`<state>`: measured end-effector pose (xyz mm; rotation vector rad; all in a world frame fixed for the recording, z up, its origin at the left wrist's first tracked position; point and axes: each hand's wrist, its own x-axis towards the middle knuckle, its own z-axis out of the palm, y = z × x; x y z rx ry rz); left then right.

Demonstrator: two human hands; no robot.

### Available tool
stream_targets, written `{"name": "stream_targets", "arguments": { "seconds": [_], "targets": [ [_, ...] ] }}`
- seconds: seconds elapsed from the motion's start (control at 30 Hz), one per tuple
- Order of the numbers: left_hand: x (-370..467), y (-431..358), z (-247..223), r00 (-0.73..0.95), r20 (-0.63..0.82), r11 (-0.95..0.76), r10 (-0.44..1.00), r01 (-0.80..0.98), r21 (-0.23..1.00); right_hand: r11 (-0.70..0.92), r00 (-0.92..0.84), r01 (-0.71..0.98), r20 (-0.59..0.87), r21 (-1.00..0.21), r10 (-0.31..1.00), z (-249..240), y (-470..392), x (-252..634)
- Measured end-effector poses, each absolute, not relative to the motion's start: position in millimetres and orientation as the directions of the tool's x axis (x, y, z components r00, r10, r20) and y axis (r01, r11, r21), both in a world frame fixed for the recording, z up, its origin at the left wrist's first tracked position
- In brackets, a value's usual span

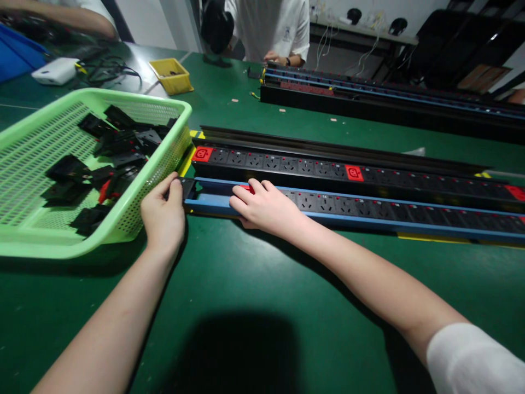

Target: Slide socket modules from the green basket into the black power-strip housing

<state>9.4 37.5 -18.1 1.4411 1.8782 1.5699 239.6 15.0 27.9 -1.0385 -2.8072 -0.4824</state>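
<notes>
A long blue channel (213, 206) lies across the table with a row of black socket modules (326, 203) in it. At its left end, my left hand (164, 213) is closed with thumb and fingers on a black module (187, 188). My right hand (266, 207) rests over the channel, fingers curled onto a red socket module (247, 187) that they mostly hide. Between my hands a stretch of the channel shows its bare inside. Just behind runs a black power strip (279, 176) with black sockets and several red ones.
A green basket (184, 117) of loose black modules (117, 145) stands at the left. Beyond it are a yellow bin (174, 83), a white box (55, 71) and dark cables (109, 71). Another long black strip (328, 101) lies farther back, where a person in a white shirt (274, 27) works.
</notes>
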Motion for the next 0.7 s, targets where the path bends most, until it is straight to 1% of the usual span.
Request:
{"name": "stream_targets", "arguments": {
  "seconds": [0.27,0.5,0.57,0.7],
  "targets": [
    [5,42,-25,-0.403,0.333,-0.094,0.852,0.508,0.856,0.713,-0.752,0.659,0.203,0.239,0.627,28,15,239],
    [7,42,-23,-0.386,0.386,-0.112,0.838,0.57,0.814,0.71,-0.755,0.656,0.199,0.256,0.625,28,15,239],
    [7,44,-24,-0.398,0.379,-0.121,0.835,0.54,0.833,0.709,-0.756,0.655,0.201,0.262,0.623,28,15,238],
    [5,49,-29,-0.412,0.315,-0.098,0.855,0.469,0.878,0.709,-0.756,0.655,0.211,0.263,0.62,29,14,239]
  ]
}}
